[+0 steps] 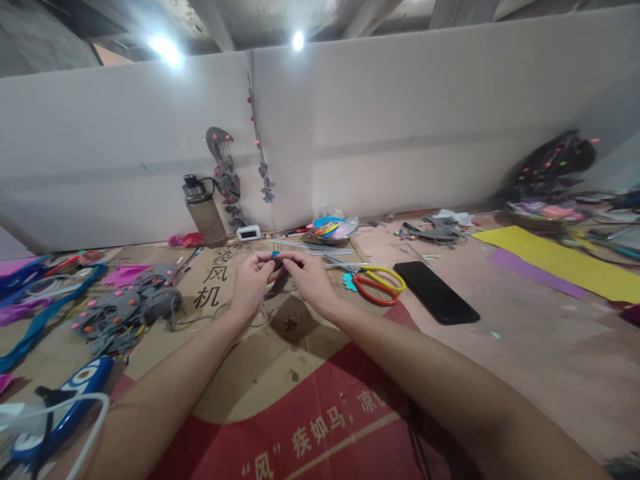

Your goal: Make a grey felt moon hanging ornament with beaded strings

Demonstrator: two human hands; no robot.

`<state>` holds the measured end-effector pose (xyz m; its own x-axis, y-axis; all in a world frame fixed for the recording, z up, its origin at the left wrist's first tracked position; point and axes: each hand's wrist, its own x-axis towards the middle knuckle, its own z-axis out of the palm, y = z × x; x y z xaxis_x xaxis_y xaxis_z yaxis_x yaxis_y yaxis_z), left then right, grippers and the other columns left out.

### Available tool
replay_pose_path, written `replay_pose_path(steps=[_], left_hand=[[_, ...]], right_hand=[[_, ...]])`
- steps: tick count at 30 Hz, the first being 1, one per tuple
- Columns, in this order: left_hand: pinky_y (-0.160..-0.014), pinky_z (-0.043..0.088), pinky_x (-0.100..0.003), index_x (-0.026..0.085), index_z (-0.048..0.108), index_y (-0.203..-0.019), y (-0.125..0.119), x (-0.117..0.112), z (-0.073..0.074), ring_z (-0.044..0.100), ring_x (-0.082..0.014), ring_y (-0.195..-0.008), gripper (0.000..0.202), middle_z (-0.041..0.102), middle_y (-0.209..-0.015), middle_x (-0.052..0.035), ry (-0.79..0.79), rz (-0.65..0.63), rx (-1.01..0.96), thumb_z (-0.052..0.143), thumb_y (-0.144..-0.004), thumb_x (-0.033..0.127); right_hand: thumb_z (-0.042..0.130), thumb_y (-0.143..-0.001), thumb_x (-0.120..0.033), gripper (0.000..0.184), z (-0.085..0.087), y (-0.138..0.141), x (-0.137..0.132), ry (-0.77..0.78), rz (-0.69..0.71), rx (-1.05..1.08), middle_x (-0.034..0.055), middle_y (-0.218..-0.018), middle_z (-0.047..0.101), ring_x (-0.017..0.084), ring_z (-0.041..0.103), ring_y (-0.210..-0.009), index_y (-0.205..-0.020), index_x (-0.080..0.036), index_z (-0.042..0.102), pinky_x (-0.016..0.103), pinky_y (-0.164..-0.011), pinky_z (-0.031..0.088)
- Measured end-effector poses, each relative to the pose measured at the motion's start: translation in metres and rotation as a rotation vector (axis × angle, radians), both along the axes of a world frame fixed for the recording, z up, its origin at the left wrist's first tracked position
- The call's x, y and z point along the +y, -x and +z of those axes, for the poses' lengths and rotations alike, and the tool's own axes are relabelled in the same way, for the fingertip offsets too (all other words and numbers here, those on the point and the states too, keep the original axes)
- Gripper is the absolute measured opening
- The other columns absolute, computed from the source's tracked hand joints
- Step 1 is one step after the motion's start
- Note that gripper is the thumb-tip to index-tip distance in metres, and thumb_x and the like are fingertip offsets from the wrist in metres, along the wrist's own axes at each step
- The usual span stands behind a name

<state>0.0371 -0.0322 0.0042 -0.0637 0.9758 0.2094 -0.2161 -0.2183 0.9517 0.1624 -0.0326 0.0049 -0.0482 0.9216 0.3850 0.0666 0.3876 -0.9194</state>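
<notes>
Left hand (pixel 251 281), right hand (pixel 311 280) (fingertips (pixel 269 259) together)

My left hand (pixel 251 281) and right hand (pixel 311 277) pinch a small grey piece (pixel 278 262) above printed cardboard (pixel 240 377), scissors (pixel 376 283) nearby.

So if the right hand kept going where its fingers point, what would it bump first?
Most likely the small dark piece pinched between both hands, then the left hand. The right hand points leftward at it, fingertips almost meeting. Depth is hard to judge.
</notes>
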Motion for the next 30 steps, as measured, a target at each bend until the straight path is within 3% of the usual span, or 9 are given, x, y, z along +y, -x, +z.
replay_pose_path(steps=[7, 13, 18, 23, 26, 30], left_hand=[[-0.077, 0.053, -0.027, 0.014, 0.058, -0.075, -0.001, 0.002, 0.001, 0.065, -0.0106, -0.069, 0.019, 0.066, -0.073, -0.0022, 0.094, 0.013, -0.101, 0.073, -0.066, 0.023], [-0.071, 0.054, -0.024, 0.014, 0.055, -0.071, 0.009, 0.010, 0.005, 0.061, -0.0071, -0.061, 0.017, 0.061, -0.067, 0.0015, 0.059, 0.082, -0.208, 0.071, -0.066, 0.017], [-0.078, 0.054, -0.026, 0.015, 0.053, -0.065, 0.021, 0.018, 0.010, 0.059, -0.0048, -0.056, 0.015, 0.059, -0.062, 0.0040, 0.042, 0.124, -0.304, 0.068, -0.069, 0.014], [-0.080, 0.056, -0.025, 0.015, 0.053, -0.061, 0.028, 0.024, 0.021, 0.058, -0.0042, -0.056, 0.020, 0.058, -0.057, 0.0042, 0.120, 0.221, -0.503, 0.057, -0.078, 0.004], [-0.078, 0.056, -0.024, 0.014, 0.055, -0.064, 0.034, 0.028, 0.027, 0.061, -0.0048, -0.059, 0.021, 0.062, -0.062, 0.0021, 0.160, 0.264, -0.590, 0.053, -0.080, 0.002], [-0.076, 0.057, -0.026, 0.013, 0.056, -0.065, 0.046, 0.033, 0.031, 0.063, -0.0066, -0.061, 0.017, 0.064, -0.064, 0.0005, 0.024, 0.266, -0.498, 0.055, -0.079, 0.003]], right_hand=[[0.047, -0.079, -0.020, 0.023, -0.007, 0.002, 0.005, -0.039, 0.044, 0.006, 0.0017, -0.090, 0.069, 0.016, 0.061, -0.087, -0.089, -0.021, 0.068, 0.033, -0.085, 0.044], [0.051, -0.076, -0.024, 0.025, -0.020, 0.012, 0.000, 0.055, 0.089, 0.019, -0.0036, -0.070, 0.057, 0.011, 0.052, -0.062, -0.100, -0.018, 0.059, 0.025, -0.062, 0.043], [0.054, -0.076, -0.023, 0.023, -0.027, 0.021, -0.010, 0.060, 0.297, -0.049, -0.0037, -0.065, 0.060, 0.011, 0.055, -0.060, -0.098, -0.019, 0.061, 0.024, -0.060, 0.043], [0.050, -0.082, -0.022, 0.018, -0.022, 0.022, -0.021, 0.076, 0.525, -0.055, -0.0018, -0.065, 0.064, 0.012, 0.060, -0.064, -0.092, -0.018, 0.064, 0.025, -0.067, 0.045], [0.048, -0.086, -0.025, 0.020, -0.017, 0.020, -0.029, 0.165, 0.674, -0.043, -0.0042, -0.060, 0.059, 0.010, 0.059, -0.055, -0.100, -0.019, 0.061, 0.023, -0.059, 0.046], [0.044, -0.088, -0.028, 0.022, -0.006, 0.012, -0.033, 0.297, 0.779, -0.116, -0.0061, -0.061, 0.055, 0.006, 0.050, -0.039, -0.103, -0.020, 0.058, 0.018, -0.040, 0.040]])
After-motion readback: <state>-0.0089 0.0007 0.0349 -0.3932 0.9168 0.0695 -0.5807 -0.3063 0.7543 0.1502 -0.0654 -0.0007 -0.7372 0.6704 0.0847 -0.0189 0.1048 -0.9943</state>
